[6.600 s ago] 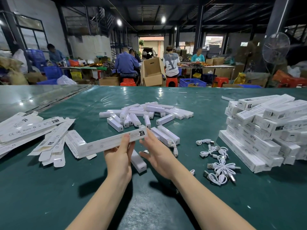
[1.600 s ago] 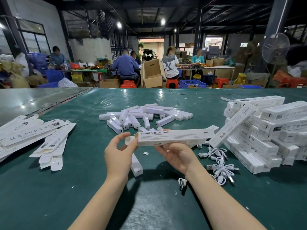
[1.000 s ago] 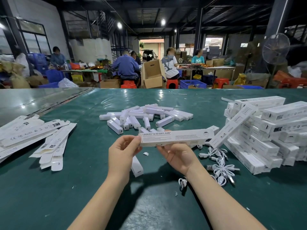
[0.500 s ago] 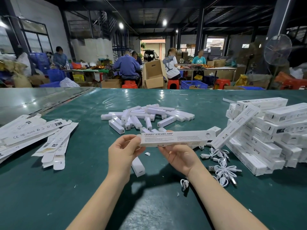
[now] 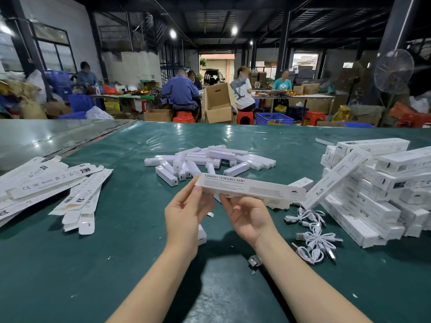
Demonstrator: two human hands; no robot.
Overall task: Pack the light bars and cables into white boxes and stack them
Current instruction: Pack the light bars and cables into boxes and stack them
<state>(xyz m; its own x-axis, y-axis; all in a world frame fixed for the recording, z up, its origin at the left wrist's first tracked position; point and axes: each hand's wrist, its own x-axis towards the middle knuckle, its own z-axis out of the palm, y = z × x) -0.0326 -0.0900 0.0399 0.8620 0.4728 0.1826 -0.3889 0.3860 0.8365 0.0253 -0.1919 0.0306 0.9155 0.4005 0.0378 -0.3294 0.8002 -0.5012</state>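
Note:
I hold a long white box (image 5: 251, 188) printed "SMART SENSOR LAMP" level above the green table (image 5: 130, 252). My left hand (image 5: 185, 212) pinches its left end. My right hand (image 5: 248, 215) grips it from underneath near the middle. A pile of white light bars (image 5: 210, 160) lies behind the box. One more light bar (image 5: 202, 234) lies under my left hand. White coiled cables (image 5: 312, 236) lie at the right. Packed white boxes (image 5: 377, 190) are stacked at the far right. Flat unfolded boxes (image 5: 49, 190) lie at the left.
A small cable piece (image 5: 254, 262) lies by my right forearm. Beyond the table's far edge, several people sit at other tables among cardboard boxes (image 5: 218, 104), red stools and blue crates. A fan (image 5: 394, 71) stands at the back right.
The open box was turned level with its printed side up. Over the last second my left fingers closed on its left end, where the flap now looks shut, and the box tilted slightly down to the right.

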